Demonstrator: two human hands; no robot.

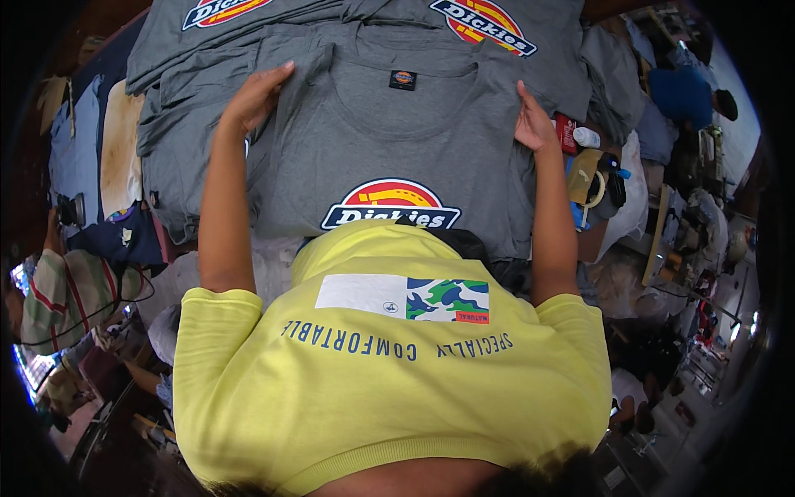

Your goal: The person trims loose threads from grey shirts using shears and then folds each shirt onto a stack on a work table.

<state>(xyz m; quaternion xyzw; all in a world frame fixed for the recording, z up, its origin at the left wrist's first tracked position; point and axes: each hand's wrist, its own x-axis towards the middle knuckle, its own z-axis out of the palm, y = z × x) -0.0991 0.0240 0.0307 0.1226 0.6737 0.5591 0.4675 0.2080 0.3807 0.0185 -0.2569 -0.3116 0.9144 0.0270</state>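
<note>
At far left, a stack of folded grey shirts [178, 166] lies beside your work. Your left hand [252, 98] rests flat, fingers spread and holding nothing, on the left shoulder of the grey T-shirt [389, 157], which lies spread front-up in the middle of the table with its collar away from you and its red-and-yellow chest print near your body. Your right hand [534, 124] presses open along the shirt's right edge. Just right of it lie a white bottle [586, 137] and a tape roll [590, 189].
</note>
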